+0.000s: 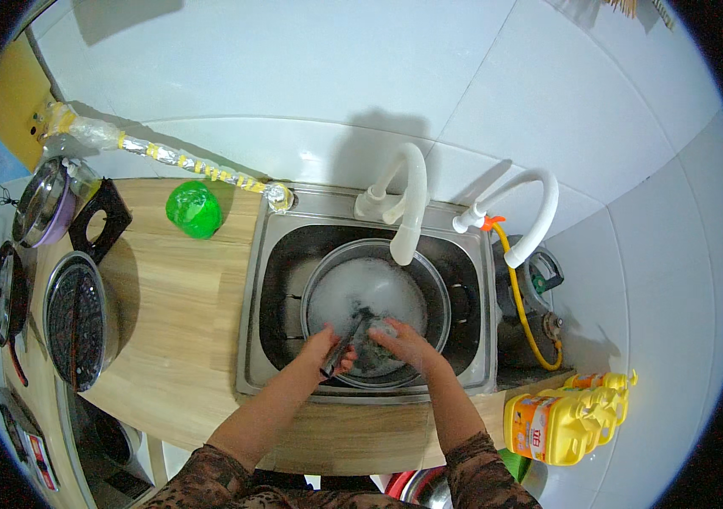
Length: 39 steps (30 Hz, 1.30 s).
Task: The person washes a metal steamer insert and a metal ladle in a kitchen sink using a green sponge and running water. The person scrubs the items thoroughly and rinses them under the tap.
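A round metal basin (314,272) sits inside the stainless-steel sink (248,356), holding water covered with white suds (361,280). My left hand (329,352) grips the dark handle of a long utensil (347,340), whose far end reaches down into the foam; its kind cannot be made out. Over the front of the basin, my right hand (402,343) has its fingers curled on a pale scrubbing pad or cloth (385,328), pressed near the utensil. Dark water shows through the suds between both hands.
A cream faucet (407,235) arches over the basin, with a white one (542,216) to its right. A gas cylinder (520,318) with a yellow hose stands beside yellow detergent jugs (542,429). Leftward are a green bundle (194,210) and a large metal pot (110,318).
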Motion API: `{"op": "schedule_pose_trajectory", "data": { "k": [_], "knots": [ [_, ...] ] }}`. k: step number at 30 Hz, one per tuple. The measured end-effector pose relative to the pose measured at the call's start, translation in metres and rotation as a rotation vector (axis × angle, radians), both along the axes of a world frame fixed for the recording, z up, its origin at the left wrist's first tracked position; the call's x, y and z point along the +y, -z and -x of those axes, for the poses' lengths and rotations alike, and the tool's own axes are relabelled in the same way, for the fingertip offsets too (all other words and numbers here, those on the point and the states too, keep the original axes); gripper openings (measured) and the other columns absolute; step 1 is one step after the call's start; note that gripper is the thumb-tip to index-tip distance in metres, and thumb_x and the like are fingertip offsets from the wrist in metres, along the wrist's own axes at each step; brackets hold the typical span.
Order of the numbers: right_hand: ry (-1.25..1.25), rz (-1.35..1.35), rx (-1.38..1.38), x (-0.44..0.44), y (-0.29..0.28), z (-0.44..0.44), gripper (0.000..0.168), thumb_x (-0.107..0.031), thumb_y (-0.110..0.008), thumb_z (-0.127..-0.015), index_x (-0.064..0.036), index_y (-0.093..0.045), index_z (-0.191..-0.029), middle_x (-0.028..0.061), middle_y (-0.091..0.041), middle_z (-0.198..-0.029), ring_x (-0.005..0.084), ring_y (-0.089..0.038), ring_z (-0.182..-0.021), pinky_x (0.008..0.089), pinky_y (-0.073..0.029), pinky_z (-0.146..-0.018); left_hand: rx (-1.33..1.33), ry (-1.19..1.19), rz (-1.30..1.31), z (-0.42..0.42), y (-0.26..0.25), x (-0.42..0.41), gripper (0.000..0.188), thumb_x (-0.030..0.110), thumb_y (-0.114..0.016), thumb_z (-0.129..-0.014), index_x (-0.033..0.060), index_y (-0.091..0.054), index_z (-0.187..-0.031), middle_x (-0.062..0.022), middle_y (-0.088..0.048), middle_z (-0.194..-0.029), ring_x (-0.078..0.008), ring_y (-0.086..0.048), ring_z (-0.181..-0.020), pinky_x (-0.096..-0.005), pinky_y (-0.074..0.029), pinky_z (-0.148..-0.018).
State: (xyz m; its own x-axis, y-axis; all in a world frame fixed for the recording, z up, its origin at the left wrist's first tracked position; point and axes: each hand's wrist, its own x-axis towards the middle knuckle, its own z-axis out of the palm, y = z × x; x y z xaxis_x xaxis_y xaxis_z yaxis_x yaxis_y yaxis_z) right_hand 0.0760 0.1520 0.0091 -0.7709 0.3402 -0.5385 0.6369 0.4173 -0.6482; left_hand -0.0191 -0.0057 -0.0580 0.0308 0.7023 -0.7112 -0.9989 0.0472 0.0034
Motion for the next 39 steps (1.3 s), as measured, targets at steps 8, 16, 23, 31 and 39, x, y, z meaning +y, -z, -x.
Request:
{"op": "schedule_pose_trajectory", "data": {
  "k": [8, 16, 23, 31, 39],
  "knots": [
    [-0.410, -0.344, 0.105, -0.049, -0.023, 0.044, 0.050, -0.049, -0.035, -0.076, -0.006, -0.057, -0.086, 0.0170, -0.057, -0.076, 0.0331, -0.054, -0.073, 0.0404, -0.041, -0.067, 0.263, 0.115, 0.203, -0.008, -0.023, 0.009, 0.026, 0.031, -0.042, -0.078, 0.0060, -0.041, -0.087, -0.0096, -0.049, -0.070, -0.0178, -0.044, -0.048, -0.0262, -0.036, -0.037],
    [-0.077, -0.389, -0.097, 0.014, 0.106, 0.039, 0.042, -0.041, -0.047, -0.074, -0.008, -0.051, -0.099, 0.0176, -0.053, -0.086, 0.0328, -0.051, -0.081, 0.0401, -0.040, -0.071, 0.091, 0.329, -0.085, -0.004, -0.033, 0.010, 0.016, 0.020, -0.042, -0.082, 0.0041, -0.041, -0.084, -0.0006, -0.038, -0.051, -0.0097, -0.035, -0.038, -0.0213, -0.027, -0.029],
    [-0.092, -0.511, 0.192, 0.032, 0.082, 0.040, 0.063, -0.044, -0.061, -0.062, -0.011, -0.039, -0.112, 0.0164, -0.048, -0.098, 0.0334, -0.045, -0.093, 0.0399, -0.037, -0.079, 0.222, 0.494, -0.139, 0.009, -0.066, -0.015, 0.013, 0.009, -0.043, -0.076, 0.0039, -0.036, -0.086, -0.0005, -0.034, -0.049, -0.0106, -0.035, -0.033, -0.0259, -0.027, -0.025],
    [0.209, -0.159, 0.132, 0.028, 0.050, 0.060, 0.061, -0.042, -0.058, -0.068, -0.004, -0.039, -0.111, 0.0196, -0.047, -0.104, 0.0298, -0.049, -0.089, 0.0357, -0.038, -0.077, 0.450, 0.640, -0.020, 0.015, -0.105, -0.043, 0.017, 0.003, -0.045, -0.072, 0.0056, -0.036, -0.086, -0.0006, -0.033, -0.047, -0.0097, -0.035, -0.032, -0.0237, -0.028, -0.024],
    [0.591, -0.319, 0.076, 0.039, 0.108, 0.053, 0.053, -0.044, -0.050, -0.074, -0.002, -0.043, -0.106, 0.0202, -0.051, -0.093, 0.0316, -0.053, -0.078, 0.0363, -0.040, -0.069, 0.367, 0.449, -0.046, -0.003, -0.107, -0.041, 0.013, 0.005, -0.043, -0.073, 0.0057, -0.035, -0.083, -0.0009, -0.035, -0.048, -0.0104, -0.038, -0.032, -0.0227, -0.030, -0.024]
  ]
}}
